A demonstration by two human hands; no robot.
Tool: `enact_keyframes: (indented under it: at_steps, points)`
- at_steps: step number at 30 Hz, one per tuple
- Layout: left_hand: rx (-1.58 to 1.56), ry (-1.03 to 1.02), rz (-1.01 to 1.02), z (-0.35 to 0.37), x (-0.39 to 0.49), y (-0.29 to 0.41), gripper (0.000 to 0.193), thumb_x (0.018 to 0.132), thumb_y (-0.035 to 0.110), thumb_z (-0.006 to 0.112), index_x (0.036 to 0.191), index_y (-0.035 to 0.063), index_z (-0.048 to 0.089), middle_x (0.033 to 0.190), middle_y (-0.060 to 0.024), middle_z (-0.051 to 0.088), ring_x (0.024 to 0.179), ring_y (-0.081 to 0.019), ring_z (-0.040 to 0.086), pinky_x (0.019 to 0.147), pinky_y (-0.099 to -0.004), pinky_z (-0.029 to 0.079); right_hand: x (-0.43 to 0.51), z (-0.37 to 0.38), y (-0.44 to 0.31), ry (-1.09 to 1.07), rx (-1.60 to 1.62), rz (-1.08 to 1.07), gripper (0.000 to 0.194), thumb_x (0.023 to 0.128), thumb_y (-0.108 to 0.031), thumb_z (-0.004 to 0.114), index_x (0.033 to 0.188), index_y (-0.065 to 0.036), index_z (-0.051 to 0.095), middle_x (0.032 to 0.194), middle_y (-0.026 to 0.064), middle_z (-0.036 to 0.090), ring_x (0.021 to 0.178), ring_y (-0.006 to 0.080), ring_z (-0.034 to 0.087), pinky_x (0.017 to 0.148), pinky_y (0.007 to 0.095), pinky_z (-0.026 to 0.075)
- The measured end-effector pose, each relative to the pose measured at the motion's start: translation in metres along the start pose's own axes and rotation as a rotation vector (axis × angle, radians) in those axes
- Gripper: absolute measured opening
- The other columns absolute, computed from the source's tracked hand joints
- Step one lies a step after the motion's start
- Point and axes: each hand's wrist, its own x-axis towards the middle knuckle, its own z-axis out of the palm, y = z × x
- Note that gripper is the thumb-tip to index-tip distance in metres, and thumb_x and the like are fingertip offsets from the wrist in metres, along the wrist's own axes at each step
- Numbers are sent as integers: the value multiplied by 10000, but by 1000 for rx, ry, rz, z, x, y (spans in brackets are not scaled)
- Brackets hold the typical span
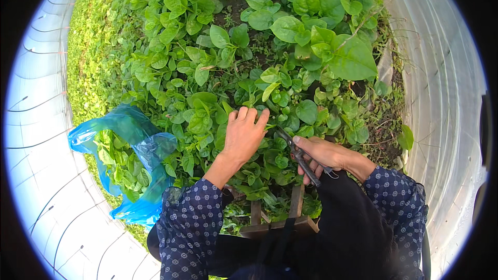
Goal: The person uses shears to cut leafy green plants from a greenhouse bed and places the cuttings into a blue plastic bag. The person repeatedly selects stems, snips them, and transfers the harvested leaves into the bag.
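Low leafy green plants (pixel 199 118) fill the bed before me. My left hand (pixel 246 132) is among them, its fingers curled around a green stem and leaves; the fingertips are partly hidden. My right hand (pixel 321 155) holds a pair of pruning shears (pixel 297 153) by the handles, the dark blades pointing up and left beside the left fingertips. Whether the blades touch a stem cannot be told. To the left of my left forearm, a blue plastic bag (pixel 149 149) stands with its mouth apart, with picked green leaves (pixel 126 167) inside.
A wooden stool or frame (pixel 278 228) sits low between my legs. Clear plastic sheeting (pixel 435 66) of a greenhouse rises at the right, and more sheeting (pixel 42 124) at the left. Larger leaves (pixel 352 58) grow at the upper right, near bare soil (pixel 383 136).
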Motion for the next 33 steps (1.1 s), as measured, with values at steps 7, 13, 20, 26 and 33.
enact_keyframes:
  at_steps: [7,13,20,26,33]
  points:
    - [89,-38,40,6,2,-5,315,722,89,713,1033,39,689,993,-84,551,991,-276,524,870,-419,433,20,5,3,102,-63,-28,593,1074,-528,266,1094,17,498,785,110,624,619,232,701,486,322,546]
    - [25,47,41,7,-1,-10,278,731,84,665,1003,33,695,1064,-109,573,1055,-279,525,918,-443,430,13,18,-13,55,93,-33,588,1074,-518,266,1027,25,486,800,136,633,602,256,691,508,368,536]
    - [-70,90,68,4,3,-8,256,726,64,688,979,40,654,1195,-104,590,1133,-294,536,970,-476,425,24,3,-27,115,67,-6,588,1077,-509,254,1025,12,520,767,110,622,601,200,663,524,338,532]
    - [-445,177,90,-19,-20,-1,279,705,138,790,895,50,606,1314,-107,596,1299,-325,494,1156,-565,311,-16,0,-23,14,-93,6,594,1080,-485,275,981,29,556,684,105,624,494,196,638,436,303,509]
    - [-127,-252,166,-16,-41,9,323,713,307,826,831,51,669,1226,-134,650,1298,-311,495,1179,-614,236,-11,0,-22,-73,-301,225,637,1076,-467,271,913,81,551,736,171,656,573,256,695,466,350,573]
